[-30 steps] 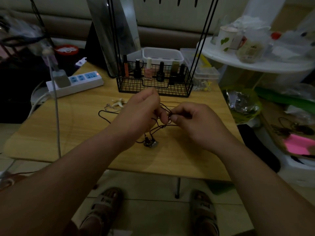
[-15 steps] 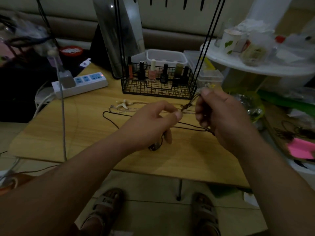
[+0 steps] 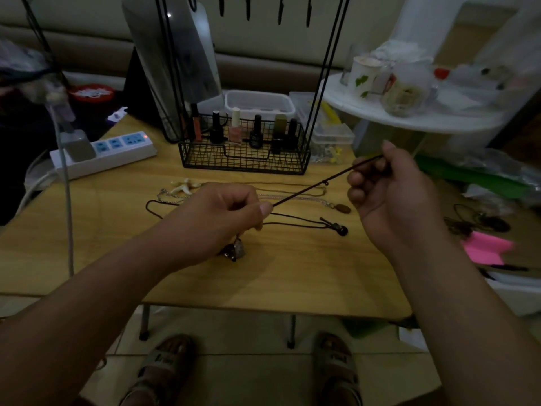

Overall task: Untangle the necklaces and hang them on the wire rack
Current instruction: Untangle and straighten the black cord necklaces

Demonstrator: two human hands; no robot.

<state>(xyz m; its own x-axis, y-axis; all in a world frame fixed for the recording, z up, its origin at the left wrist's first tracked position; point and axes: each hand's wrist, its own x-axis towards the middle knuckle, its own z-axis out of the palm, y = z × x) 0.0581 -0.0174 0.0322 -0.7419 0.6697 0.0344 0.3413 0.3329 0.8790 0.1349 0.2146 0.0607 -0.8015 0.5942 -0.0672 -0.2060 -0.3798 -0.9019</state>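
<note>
dim room, tiled floor [image 3: 248,361], low light-wood table [image 3: 292,282] across mid frame. left: white power strip [image 3: 117,153] on the table's far-left corner, grey plug in it, cable running down. top centre: black wire rack [image 3: 243,159], basket base on the table's far edge, thin uprights going up out of frame, dark hooks [image 3: 248,13] along the top edge. small nail polish bottles [image 3: 235,133] stand in the basket. clear plastic box [image 3: 259,104] just behind it. upper right: white round shelf [image 3: 409,121] crowded with cups and jars. right edge: pink paper [image 3: 486,247] on a lower surface.

necklaces on the table between rack and hands: white branched pendant [image 3: 184,184] on a silver chain at left, brown oval pendant [image 3: 342,208] on a pale chain at right, dark round bead [image 3: 341,230] on a black cord just below it.

left hand [image 3: 222,218] pinches a thin dark cord [image 3: 310,191] between thumb and forefinger. grey metal pendant [image 3: 235,249] hangs under that hand, touching the table or not, can't tell. cord runs taut up and right to the right hand [image 3: 386,189], fingers curled, pinching the other end. small knot on the cord near the right hand.
</note>
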